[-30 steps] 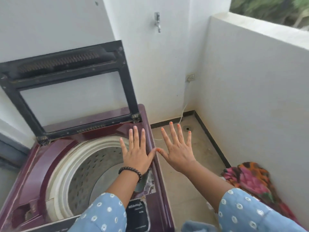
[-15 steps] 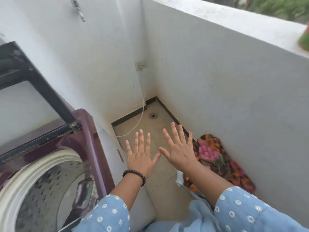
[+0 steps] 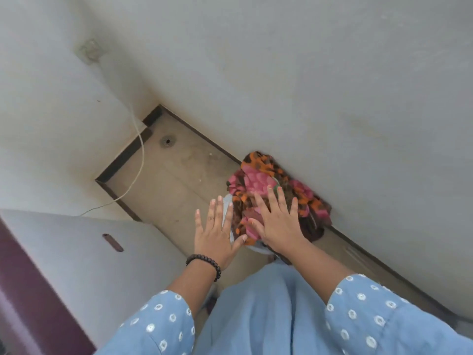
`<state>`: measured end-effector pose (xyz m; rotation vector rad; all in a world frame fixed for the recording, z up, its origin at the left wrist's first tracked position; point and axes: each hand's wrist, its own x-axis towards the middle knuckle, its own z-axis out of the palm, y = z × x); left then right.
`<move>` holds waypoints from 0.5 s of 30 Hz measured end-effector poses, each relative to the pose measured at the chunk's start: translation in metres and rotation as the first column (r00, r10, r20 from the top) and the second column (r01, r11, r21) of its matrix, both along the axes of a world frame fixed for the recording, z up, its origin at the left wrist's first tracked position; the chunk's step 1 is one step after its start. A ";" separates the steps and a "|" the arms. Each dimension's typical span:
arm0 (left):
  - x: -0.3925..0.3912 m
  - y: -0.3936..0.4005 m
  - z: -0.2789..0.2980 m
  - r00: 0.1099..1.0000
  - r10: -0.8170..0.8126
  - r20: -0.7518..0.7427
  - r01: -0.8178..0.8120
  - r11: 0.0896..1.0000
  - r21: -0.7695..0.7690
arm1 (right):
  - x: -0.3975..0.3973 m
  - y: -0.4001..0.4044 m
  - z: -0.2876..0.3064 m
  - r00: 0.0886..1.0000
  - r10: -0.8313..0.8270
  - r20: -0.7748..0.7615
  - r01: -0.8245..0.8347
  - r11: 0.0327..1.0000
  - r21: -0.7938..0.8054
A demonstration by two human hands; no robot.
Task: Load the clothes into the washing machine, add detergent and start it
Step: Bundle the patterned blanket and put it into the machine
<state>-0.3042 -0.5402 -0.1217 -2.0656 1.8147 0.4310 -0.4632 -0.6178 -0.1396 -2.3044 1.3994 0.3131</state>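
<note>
Clothes first: a crumpled heap of orange, pink and brown patterned fabric (image 3: 276,193) lies on the beige tiled floor (image 3: 174,185), pushed up against the foot of the white wall (image 3: 332,85) on the right, with a pale garment (image 3: 227,208) showing at its near-left edge. That's the load, and none of it is in hand.

Only the head view to work from, looking steeply down. The right hand (image 3: 277,221) hangs over the near part of the heap, fingers spread wide, palm down, gripping nothing; whether it touches the cloth I cannot tell. The left hand (image 3: 217,233), a black bead bracelet (image 3: 206,263) at its wrist, hangs just left of the heap over the pale garment's edge, equally splayed, equally empty. Blue sleeves with white dots (image 3: 163,326) fill the bottom of the frame.

The maroon-topped washing machine with a grey side panel (image 3: 84,260) shows only its side and top edge at lower left; the tub is out of sight. A thin white cable (image 3: 139,155) trails from the wall across the floor's far left corner, near a round floor drain (image 3: 167,141).

By my reading this is the reach for the pickup. The risks: a flat, splayed grab gathers only the top layer, so the pale garment underneath stays behind or slips free. A trailing end could also drag over the floor on the carry to the machine.
</note>
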 end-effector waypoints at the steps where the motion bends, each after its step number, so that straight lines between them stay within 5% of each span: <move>1: -0.004 -0.003 -0.005 1.000 -0.014 -0.015 0.015 0.999 0.036 | -0.008 -0.002 -0.007 1.000 -0.018 -0.004 0.018 1.000 0.012; 15: -0.049 -0.056 -0.065 0.996 -0.065 -0.063 0.075 0.981 0.180 | -0.048 -0.030 -0.098 0.984 -0.068 -0.163 0.127 0.914 0.386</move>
